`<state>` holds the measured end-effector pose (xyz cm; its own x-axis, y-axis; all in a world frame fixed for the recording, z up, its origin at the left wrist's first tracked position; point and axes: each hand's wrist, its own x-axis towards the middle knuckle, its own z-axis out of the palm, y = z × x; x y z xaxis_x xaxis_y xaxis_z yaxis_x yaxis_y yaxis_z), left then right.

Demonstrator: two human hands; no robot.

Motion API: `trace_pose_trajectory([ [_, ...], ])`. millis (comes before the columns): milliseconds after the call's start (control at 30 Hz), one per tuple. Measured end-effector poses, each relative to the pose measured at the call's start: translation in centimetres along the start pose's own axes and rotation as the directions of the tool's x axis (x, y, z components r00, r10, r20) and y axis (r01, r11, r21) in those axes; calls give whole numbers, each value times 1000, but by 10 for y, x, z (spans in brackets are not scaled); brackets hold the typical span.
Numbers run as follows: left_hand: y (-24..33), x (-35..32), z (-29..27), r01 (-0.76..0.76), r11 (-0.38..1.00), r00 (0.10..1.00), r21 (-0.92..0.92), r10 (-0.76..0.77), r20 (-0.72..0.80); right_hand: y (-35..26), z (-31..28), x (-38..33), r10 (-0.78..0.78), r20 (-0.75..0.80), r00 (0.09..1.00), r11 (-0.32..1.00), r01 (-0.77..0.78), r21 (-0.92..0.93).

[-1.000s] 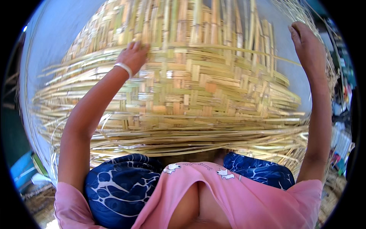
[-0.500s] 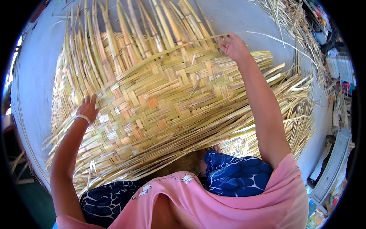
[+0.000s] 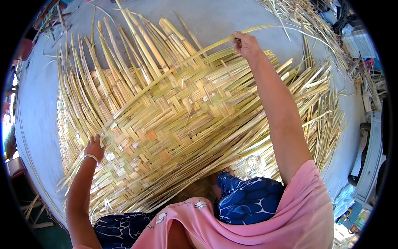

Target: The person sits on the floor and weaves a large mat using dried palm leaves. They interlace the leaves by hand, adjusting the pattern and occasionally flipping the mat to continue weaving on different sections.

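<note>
Strip (image 3: 199, 50) pinched in right hand (image 3: 245, 43), above woven mat (image 3: 174, 124).

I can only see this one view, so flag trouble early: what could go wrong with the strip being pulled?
The right hand grips one long strip far out; it may kink or snap.

The left hand only rests flat on the woven mat, so the weave could shift.

Loose strip ends lie beside the right forearm and could snag it.

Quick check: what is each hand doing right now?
Left hand: open, pressed on the woven mat.
Right hand: closed, gripping a long strip.
</note>
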<state>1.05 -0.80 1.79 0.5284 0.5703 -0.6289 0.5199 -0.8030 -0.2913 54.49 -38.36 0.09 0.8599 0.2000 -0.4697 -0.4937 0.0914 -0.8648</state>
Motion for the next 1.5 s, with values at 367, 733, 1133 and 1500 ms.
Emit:
trace_pose_trajectory([
  [367, 167, -2, -196, -641, 713, 721, -285, 431, -543, -74, -46, -91, -272, 161, 949, 960, 257, 108],
  [733, 394, -60, -335, -789, 93, 551, -608, 545, -632, -98, -41, -174, -422, 276, 863, 906, 410, 103],
  [1133, 419, -52, -332, -776, 495, 562, -390, 262, -785, -93, -27, -173, -677, 109, 728, 716, 686, -130],
  [1500, 317, 16, -357, -824, 66, 537, -562, 404, -740, -92, 0, -177, -644, 199, 738, 741, 539, 399],
])
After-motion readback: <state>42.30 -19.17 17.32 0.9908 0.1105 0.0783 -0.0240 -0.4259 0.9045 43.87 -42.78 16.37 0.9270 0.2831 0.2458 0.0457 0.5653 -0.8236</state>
